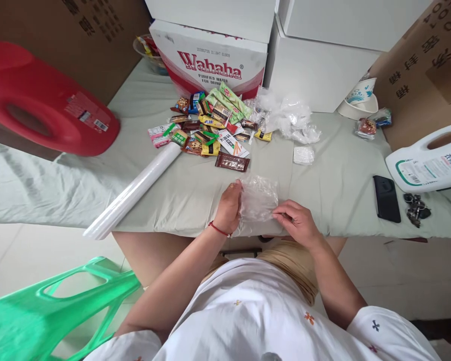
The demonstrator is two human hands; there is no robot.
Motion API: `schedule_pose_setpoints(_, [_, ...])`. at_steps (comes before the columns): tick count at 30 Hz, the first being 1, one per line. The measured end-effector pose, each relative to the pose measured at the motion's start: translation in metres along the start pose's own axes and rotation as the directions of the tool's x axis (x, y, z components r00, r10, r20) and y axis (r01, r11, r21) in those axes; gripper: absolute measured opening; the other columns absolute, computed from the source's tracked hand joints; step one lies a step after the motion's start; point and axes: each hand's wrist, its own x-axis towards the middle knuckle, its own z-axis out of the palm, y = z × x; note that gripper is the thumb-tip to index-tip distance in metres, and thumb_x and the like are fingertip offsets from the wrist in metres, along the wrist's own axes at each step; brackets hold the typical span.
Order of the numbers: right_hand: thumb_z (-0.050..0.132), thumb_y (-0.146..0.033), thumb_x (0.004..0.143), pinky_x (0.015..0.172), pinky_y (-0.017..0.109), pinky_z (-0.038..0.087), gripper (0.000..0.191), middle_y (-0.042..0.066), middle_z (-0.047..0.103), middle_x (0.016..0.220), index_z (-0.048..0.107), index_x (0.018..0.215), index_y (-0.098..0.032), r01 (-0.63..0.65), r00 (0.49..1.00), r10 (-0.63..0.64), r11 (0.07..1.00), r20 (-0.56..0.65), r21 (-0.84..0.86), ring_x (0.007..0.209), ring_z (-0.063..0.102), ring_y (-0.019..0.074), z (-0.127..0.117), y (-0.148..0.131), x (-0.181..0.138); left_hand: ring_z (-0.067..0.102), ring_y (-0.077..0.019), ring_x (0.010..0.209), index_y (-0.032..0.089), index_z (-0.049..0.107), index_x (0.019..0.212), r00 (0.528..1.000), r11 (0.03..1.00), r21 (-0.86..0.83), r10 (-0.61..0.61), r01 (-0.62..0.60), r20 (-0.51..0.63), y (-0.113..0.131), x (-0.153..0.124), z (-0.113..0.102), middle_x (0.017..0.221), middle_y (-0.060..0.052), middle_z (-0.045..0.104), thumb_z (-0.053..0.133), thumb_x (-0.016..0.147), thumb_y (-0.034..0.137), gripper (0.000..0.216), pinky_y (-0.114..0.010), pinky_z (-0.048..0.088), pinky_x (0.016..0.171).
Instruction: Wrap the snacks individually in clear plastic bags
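A crinkled clear plastic bag point(259, 198) is stretched between my two hands above the front edge of the cloth. My left hand point(228, 204) grips its left side, with a red string on the wrist. My right hand point(296, 220) pinches the lower right corner between thumb and fingers. Just beyond lies a brown snack packet point(232, 162), at the near side of a pile of wrapped snacks point(210, 123). To the right sits a small folded clear plastic packet point(303, 155), with a heap of crumpled clear plastic bags point(285, 115) behind it.
A roll of clear film point(131, 193) slants over the front edge at left, near a red jug point(48, 100). Boxes point(214, 60) line the back. On the right are paper cups point(359, 100), a phone point(386, 198), keys point(416, 208) and a white jug point(428, 160). A green stool point(60, 306) stands below left.
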Motion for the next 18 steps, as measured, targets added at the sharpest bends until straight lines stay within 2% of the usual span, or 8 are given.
schedule_pose_setpoints(3, [0.063,-0.037,0.099,0.061,0.028,0.044,0.017,0.002,0.065,0.083,0.072,0.092,-0.024,-0.124,0.988,0.13,0.989,-0.078,0.075,0.066,0.053,0.0135,0.01,-0.001,0.002,0.057,-0.0118,0.059,0.022,0.058,0.096,0.997,0.994,-0.083,-0.071,0.074,0.033,0.01,-0.006,0.0,0.077,0.001,0.062,0.072,0.077,0.071,0.055,-0.023,0.032,0.044])
schedule_pose_setpoints(6, [0.064,-0.042,0.098,0.062,0.027,0.043,0.022,0.0,0.062,0.078,0.068,0.087,-0.023,-0.207,0.965,0.232,0.959,-0.121,0.192,0.067,0.051,0.0134,0.016,-0.003,0.004,0.064,-0.0105,0.064,0.024,0.056,0.102,0.995,0.998,-0.055,-0.03,0.025,-0.099,0.013,-0.014,-0.009,0.089,0.002,0.064,0.08,0.073,0.061,0.053,-0.019,0.035,0.043])
schedule_pose_setpoints(8, [0.064,-0.046,0.097,0.06,0.027,0.041,0.026,-0.001,0.06,0.074,0.067,0.086,-0.023,-0.257,0.951,0.292,0.928,-0.099,0.268,0.064,0.048,0.013,0.018,-0.005,0.005,0.062,-0.0085,0.061,0.023,0.055,0.099,0.984,0.999,0.04,-0.005,0.013,-0.179,0.011,-0.022,-0.017,0.088,0.003,0.064,0.084,0.069,0.052,0.051,-0.018,0.032,0.041])
schedule_pose_setpoints(9, [0.065,-0.049,0.096,0.058,0.026,0.04,0.028,-0.001,0.058,0.072,0.066,0.085,-0.023,-0.279,0.945,0.317,0.912,-0.085,0.299,0.061,0.046,0.0127,0.018,-0.005,0.006,0.06,-0.0076,0.057,0.022,0.055,0.095,0.983,0.995,0.09,-0.014,0.031,-0.181,0.009,-0.027,-0.02,0.085,0.003,0.063,0.085,0.069,0.051,0.05,-0.017,0.03,0.04])
schedule_pose_setpoints(12, [0.067,-0.055,0.093,0.052,0.026,0.036,0.033,-0.003,0.052,0.065,0.064,0.085,-0.023,-0.329,0.925,0.375,0.87,-0.061,0.368,0.056,0.041,0.0117,0.02,-0.007,0.008,0.052,-0.0055,0.046,0.019,0.056,0.084,0.99,0.973,0.188,-0.118,0.132,-0.082,0.001,-0.044,-0.025,0.075,0.002,0.062,0.082,0.071,0.061,0.051,-0.018,0.021,0.038])
schedule_pose_setpoints(15, [0.068,-0.057,0.091,0.051,0.025,0.035,0.035,-0.004,0.049,0.063,0.064,0.085,-0.023,-0.352,0.914,0.402,0.846,-0.046,0.401,0.054,0.039,0.0112,0.025,-0.01,0.008,0.053,-0.0061,0.046,0.016,0.063,0.087,0.968,0.95,0.216,-0.244,0.227,0.053,-0.006,-0.057,-0.02,0.081,-0.003,0.066,0.076,0.072,0.074,0.061,-0.019,0.018,0.038])
schedule_pose_setpoints(18, [0.07,-0.056,0.09,0.051,0.025,0.034,0.034,-0.004,0.048,0.063,0.065,0.085,-0.022,-0.362,0.916,0.402,0.83,-0.006,0.424,0.055,0.039,0.0107,0.031,-0.015,0.008,0.047,-0.0036,0.049,0.014,0.068,0.085,0.953,0.955,0.183,-0.264,0.235,0.151,-0.011,-0.056,-0.013,0.081,-0.004,0.066,0.083,0.067,0.07,0.061,-0.018,0.016,0.039])
